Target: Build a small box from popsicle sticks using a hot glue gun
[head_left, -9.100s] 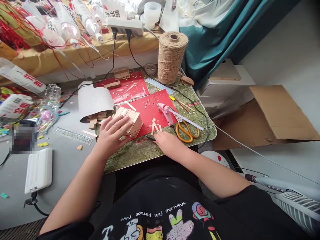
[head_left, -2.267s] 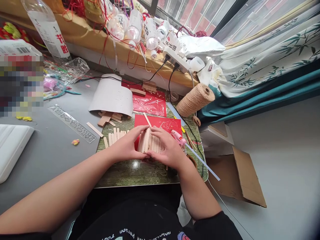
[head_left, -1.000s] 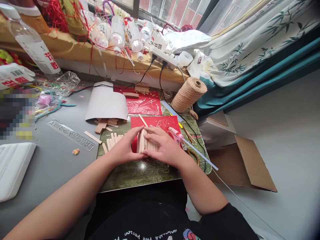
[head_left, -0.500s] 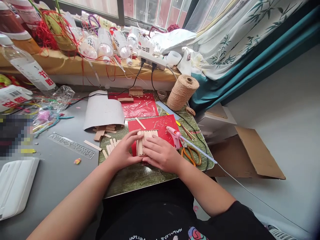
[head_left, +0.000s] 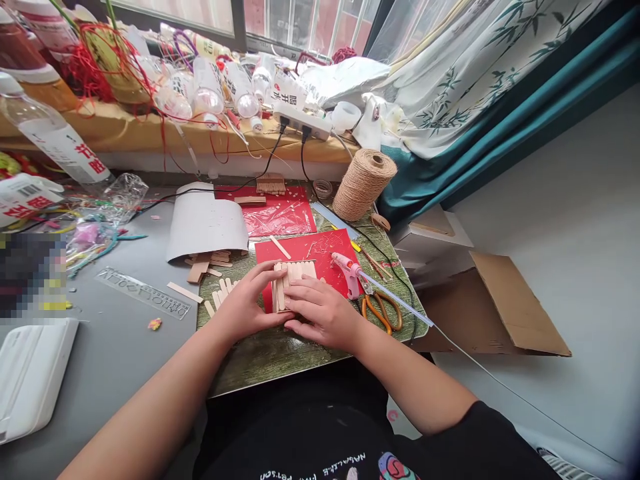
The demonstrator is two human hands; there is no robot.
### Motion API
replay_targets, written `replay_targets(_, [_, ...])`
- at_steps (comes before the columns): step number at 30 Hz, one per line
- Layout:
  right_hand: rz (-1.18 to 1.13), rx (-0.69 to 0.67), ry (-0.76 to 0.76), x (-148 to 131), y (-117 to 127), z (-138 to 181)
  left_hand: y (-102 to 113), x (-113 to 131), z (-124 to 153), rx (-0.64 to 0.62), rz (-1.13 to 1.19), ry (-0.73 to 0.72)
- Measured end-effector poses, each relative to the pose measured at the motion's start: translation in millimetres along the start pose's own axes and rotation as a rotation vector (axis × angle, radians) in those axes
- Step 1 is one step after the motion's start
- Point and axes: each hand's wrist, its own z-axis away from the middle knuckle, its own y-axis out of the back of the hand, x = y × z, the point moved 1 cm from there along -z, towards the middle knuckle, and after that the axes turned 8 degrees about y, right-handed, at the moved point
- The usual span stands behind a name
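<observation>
A small panel of pale wooden craft sticks point(head_left: 295, 275) lies on a red sheet point(head_left: 320, 250) at the middle of a green wood-patterned board point(head_left: 280, 353). My left hand point(head_left: 245, 308) presses against the panel's left side with curled fingers. My right hand point(head_left: 323, 313) lies over its near right part, fingers bent down on the sticks. Both hands grip the panel between them. A row of loose sticks point(head_left: 220, 297) lies just left of my left hand.
A pink glue gun point(head_left: 347, 270) and orange-handled scissors point(head_left: 383, 310) lie right of my right hand. A twine spool point(head_left: 364, 185) stands behind, a curled white card point(head_left: 207, 220) and clear ruler point(head_left: 143, 291) to the left. A cardboard box point(head_left: 495, 310) sits on the floor.
The stick piece that my left hand held alone moved onto the red sheet and both hands closed on it. In the last half second the hands hardly moved.
</observation>
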Motion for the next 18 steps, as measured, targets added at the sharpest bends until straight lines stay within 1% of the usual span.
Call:
replay_targets(3, [0.006, -0.014, 0.014, 2.6, -3.7, 1.7, -0.6, -1.0, 0.7, -0.009, -0.002, -0.005])
replay_targets(5, [0.022, -0.001, 0.019, 2.1, -6.4, 3.0, -0.8, -1.2, 1.5, -0.019, 0.002, -0.009])
replay_targets(8, [0.084, 0.016, 0.029, -5.4, -6.9, 10.4, -0.5, -0.2, 2.6, -0.039, 0.013, -0.002])
replay_targets(11, [0.114, 0.074, 0.054, -16.1, -0.2, 34.7, 0.1, 1.9, 3.5, -0.067, 0.013, -0.001])
replay_targets(13, [0.097, 0.186, 0.027, -18.9, 7.1, 61.5, 1.0, 3.7, 3.7, -0.068, 0.029, -0.016])
replay_targets(14, [0.099, 0.257, -0.033, -17.7, 10.7, 76.4, 2.0, 4.8, 3.4, -0.054, 0.047, -0.023])
replay_targets(15, [0.115, 0.324, -0.131, -14.6, 13.8, 91.1, 3.3, 6.4, 2.8, -0.034, 0.067, -0.028])
replay_targets(17, [0.172, 0.449, -0.352, -4.5, 17.6, 115.7, 7.2, 11.0, 0.4, -0.005, 0.088, -0.021])
replay_targets(18, [0.184, 0.495, -0.493, 2.3, 18.1, 124.2, 9.7, 14.0, -1.4, -0.002, 0.078, -0.01])
